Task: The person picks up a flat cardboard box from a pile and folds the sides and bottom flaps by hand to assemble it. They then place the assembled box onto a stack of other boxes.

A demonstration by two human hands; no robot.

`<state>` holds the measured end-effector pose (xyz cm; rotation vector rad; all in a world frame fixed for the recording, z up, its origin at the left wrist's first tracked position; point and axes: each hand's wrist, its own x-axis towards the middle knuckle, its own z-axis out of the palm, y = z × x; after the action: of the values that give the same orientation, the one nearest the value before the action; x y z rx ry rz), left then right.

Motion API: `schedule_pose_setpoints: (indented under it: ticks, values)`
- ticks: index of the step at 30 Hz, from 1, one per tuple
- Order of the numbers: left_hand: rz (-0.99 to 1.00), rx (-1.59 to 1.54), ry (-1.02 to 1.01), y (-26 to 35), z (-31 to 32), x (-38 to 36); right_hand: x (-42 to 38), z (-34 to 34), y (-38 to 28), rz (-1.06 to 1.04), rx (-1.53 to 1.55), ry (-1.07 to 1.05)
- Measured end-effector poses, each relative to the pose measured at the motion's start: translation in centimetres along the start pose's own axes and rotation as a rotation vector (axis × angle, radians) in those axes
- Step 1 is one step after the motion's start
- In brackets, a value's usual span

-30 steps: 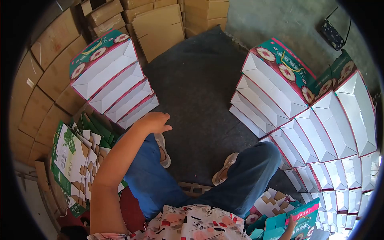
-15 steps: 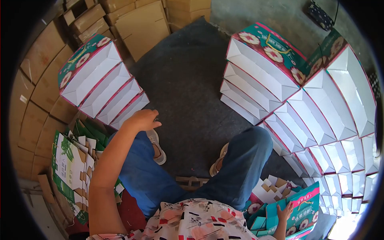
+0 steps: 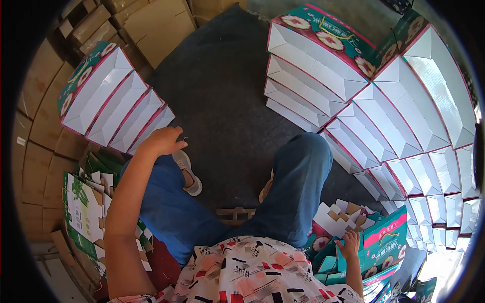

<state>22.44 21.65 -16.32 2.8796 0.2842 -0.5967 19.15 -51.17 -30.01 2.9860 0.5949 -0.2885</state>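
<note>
Right hand (image 3: pixel 349 246) and teal printed carton (image 3: pixel 375 252) sit higher in the frame than half a second ago; at lower right, that hand's grip is wide, fingers spread at the carton's left edge, contact unclear. Left hand (image 3: pixel 164 141), loosely spread, hangs left of centre.

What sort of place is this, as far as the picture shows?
Probably a packing workshop or storeroom: there are stacks of white-sided cartons, brown cardboard boxes piled at left, and teal cartons by the right hand.
</note>
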Motion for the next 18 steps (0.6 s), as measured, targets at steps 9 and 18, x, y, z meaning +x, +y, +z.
schedule_pose_setpoints:
  ticks: [9, 18]
  values:
    - [0.044, 0.033, 0.029, 0.4, 0.0, 0.4, 1.7, -1.5, 3.2, -0.164, -0.06, 0.1]
    - [0.047, 0.011, 0.009, 0.3, 0.4, 1.2, 7.8, -19.1, 5.9, -0.086, -0.089, 0.68]
